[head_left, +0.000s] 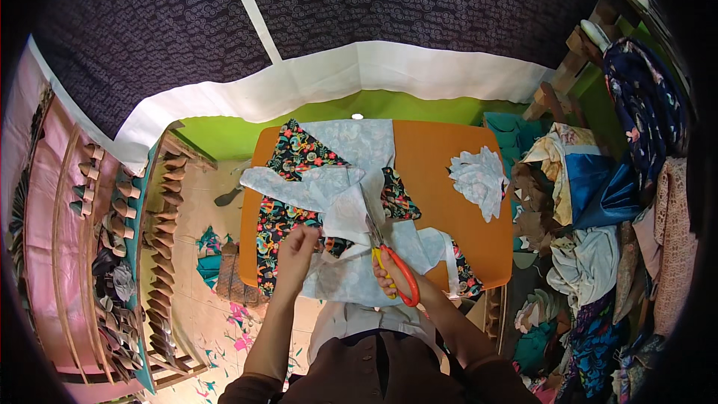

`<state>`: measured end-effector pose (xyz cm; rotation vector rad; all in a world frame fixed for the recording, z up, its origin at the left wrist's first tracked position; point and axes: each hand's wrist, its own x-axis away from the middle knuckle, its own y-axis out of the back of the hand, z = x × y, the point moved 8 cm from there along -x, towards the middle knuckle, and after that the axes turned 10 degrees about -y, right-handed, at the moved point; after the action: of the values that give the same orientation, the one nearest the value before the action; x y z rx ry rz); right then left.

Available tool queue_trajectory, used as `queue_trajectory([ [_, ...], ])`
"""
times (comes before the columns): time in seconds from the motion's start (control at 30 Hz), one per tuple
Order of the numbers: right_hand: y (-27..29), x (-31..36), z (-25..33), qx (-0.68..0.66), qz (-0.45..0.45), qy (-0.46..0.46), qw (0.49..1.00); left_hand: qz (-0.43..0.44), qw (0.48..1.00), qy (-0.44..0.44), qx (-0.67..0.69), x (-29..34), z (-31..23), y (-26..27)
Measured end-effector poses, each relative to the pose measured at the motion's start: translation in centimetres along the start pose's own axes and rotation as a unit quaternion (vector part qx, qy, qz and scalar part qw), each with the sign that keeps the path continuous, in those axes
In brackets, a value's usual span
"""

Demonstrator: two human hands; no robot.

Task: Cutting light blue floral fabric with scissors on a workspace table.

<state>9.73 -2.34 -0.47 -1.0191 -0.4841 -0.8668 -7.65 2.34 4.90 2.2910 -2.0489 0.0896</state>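
My right hand (394, 273) grips a pair of scissors (410, 284) with orange and yellow handles. The metal blades point away from me and lie against a pale, folded piece of fabric (348, 209). Just left of it, my left hand (298, 251) is closed in a pinch at the fabric's near edge; what its fingertips hold, if anything, is too small to make out. Under and around both hands, flower-printed black fabric (280, 228) with a pale reverse side is spread in overlapping folds.
The fabric lies on an orange-brown table (437, 150). A crumpled pale cloth bundle (479, 179) rests at its right. Wooden shoe forms (161, 254) line racks on the left; heaped fabrics (591, 262) crowd the right. Scraps (239, 325) litter the floor. Dark patterned cloth (419, 7) hangs beyond.
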Motion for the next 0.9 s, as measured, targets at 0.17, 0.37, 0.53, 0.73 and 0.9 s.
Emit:
queue_trajectory([
  [0.17, -0.4, -1.1, -0.7, -0.075, 0.067, -0.005, 0.995, 0.013, 0.970, -0.196, -0.145, -3.5, -4.1, -2.9],
  [0.37, -3.0, -0.1, 0.0, -0.082, 0.085, 0.058, 0.991, 0.040, 0.977, -0.202, -0.059, -3.1, -3.0, -6.1],
  [0.53, -3.7, -0.9, -0.6, -0.074, 0.078, 0.083, 0.991, 0.016, 0.996, -0.090, 0.010, -3.3, -1.6, -5.2],
  [0.73, -3.5, -0.7, 1.3, 0.193, -0.121, 0.235, 0.945, 0.022, 0.995, -0.073, 0.069, -3.7, -1.2, -3.8],
  [0.9, -3.0, -1.7, 0.5, 0.204, -0.175, 0.205, 0.941, 0.046, 0.992, 0.013, 0.116, -4.0, 0.9, -3.2],
])
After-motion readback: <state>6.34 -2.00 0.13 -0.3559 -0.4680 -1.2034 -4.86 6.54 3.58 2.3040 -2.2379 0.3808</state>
